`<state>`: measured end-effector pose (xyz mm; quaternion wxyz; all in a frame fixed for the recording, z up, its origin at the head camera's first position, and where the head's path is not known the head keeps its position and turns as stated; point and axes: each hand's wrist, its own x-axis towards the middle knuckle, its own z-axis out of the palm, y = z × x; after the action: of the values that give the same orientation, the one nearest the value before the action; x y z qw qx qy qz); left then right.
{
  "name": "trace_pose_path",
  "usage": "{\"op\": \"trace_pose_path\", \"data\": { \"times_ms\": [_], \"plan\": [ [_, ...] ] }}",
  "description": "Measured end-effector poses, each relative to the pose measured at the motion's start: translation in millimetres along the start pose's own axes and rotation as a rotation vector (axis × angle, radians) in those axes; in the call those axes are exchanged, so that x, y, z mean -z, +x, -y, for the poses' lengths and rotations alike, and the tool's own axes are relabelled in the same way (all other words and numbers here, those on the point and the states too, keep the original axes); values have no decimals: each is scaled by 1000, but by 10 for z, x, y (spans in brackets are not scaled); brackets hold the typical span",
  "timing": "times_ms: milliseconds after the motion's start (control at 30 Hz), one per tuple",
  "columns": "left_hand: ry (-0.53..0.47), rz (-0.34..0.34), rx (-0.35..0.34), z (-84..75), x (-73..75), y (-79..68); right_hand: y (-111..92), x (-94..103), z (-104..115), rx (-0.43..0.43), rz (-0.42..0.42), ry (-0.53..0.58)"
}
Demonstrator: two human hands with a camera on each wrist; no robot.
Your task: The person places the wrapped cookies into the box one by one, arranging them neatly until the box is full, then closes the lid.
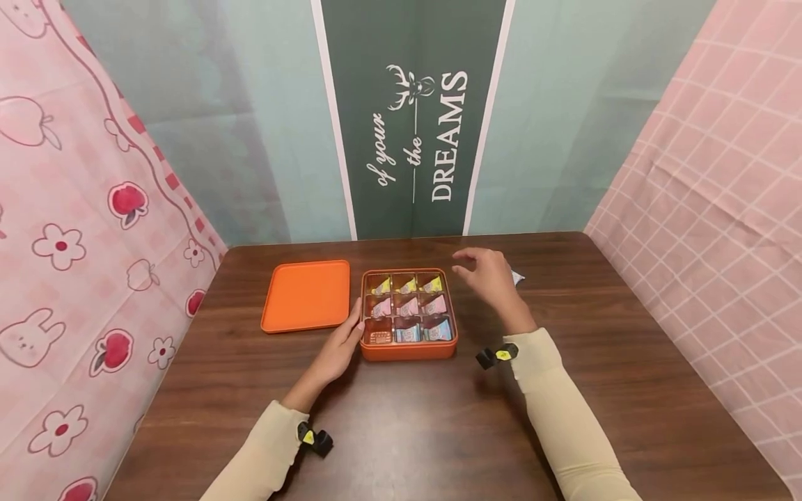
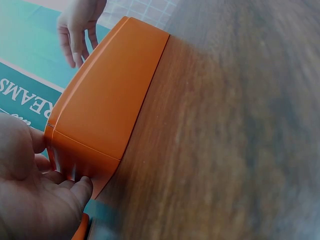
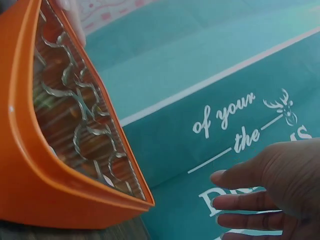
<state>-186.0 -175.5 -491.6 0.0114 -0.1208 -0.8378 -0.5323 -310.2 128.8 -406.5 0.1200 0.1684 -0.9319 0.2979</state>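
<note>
An orange square box [image 1: 409,352] stands on the table with a clear divided tray inside. Yellow packets [image 1: 407,286] lie in its back row and pink packets [image 1: 407,307] in the middle row. In the front row, blue-and-white packets [image 1: 436,330] fill the middle and right compartments; the front left compartment [image 1: 379,337] shows its bare bottom. My left hand [image 1: 338,348] rests against the box's left side, fingers touching the wall. Right of the box, my right hand [image 1: 491,278] hovers with loosely bent fingers, holding nothing. Partly hidden behind it lies a white packet [image 1: 517,277].
An orange lid [image 1: 307,296] lies flat on the dark wooden table [image 1: 401,431], left of the box. A green curtain with white lettering [image 1: 413,125] hangs at the back. Pink cloths hang along both sides [image 1: 720,209].
</note>
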Motion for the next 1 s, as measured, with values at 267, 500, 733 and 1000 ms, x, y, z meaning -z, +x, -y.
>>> {"op": "trace_pose_path", "data": {
  "times_ms": [267, 500, 733, 1000],
  "plan": [
    [-14, -1, 0, 22, -10, -18, 11, 74, -174, -39, 48, -21],
    [-27, 8, 1, 0, -9, -24, 12, 104, -310, -81, 113, -40],
    [-17, 0, -18, 39, -7, -7, 15, 132, -508, -130, 175, -73],
    [-18, 7, -22, 27, -17, -21, 19, 112, -700, -110, 260, -71]
  ]
}}
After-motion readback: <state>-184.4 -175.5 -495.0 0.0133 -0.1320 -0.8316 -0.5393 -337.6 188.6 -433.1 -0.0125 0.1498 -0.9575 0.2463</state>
